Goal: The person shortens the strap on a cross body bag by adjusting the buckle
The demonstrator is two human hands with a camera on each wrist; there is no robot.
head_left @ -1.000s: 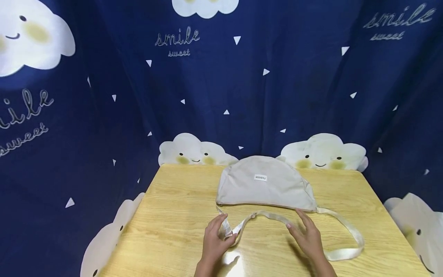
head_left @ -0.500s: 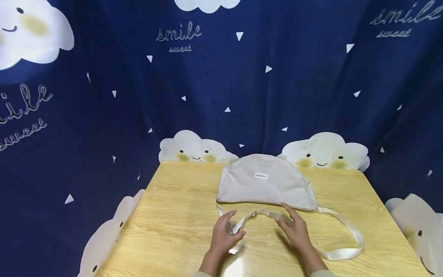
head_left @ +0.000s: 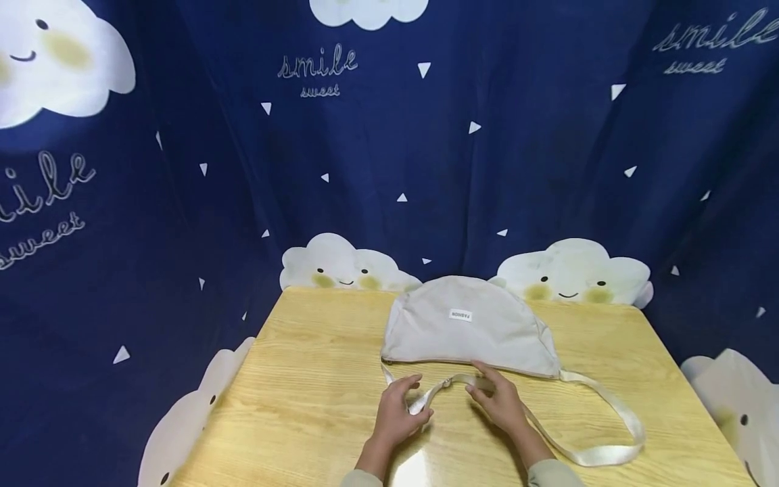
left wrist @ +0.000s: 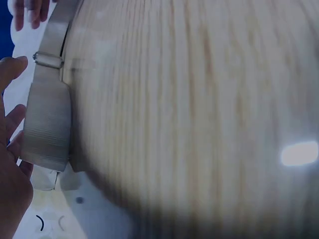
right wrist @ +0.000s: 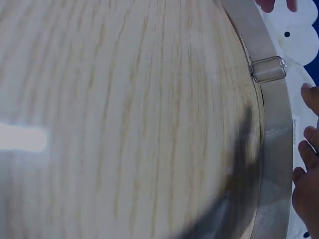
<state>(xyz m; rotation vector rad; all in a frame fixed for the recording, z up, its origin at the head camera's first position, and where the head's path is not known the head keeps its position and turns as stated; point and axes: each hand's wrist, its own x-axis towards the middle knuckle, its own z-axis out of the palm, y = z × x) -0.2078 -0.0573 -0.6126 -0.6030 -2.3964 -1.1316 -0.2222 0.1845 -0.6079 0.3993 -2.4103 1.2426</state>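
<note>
A pale beige half-moon bag lies on the table, its small FASHION label upside down. Its long strap loops out on the right and runs back along the near side to the bag's left corner. By the left stretch of strap is my left hand, thumb and fingers spread apart. My right hand hovers at the strap's middle, fingers loosely bent and pinching nothing visible. Between the hands sits a metal slider buckle on the strap. Whether any fingertip touches the strap is hard to tell.
The light wood-grain table reaches back to a dark blue curtain printed with clouds and triangles. Curtain fabric also hangs along both table sides. A bright reflection shows on the tabletop near the front.
My right hand has moved left along the strap, toward the buckle. My left hand has shifted slightly right, so the hands are closer together. The bag stays in place.
</note>
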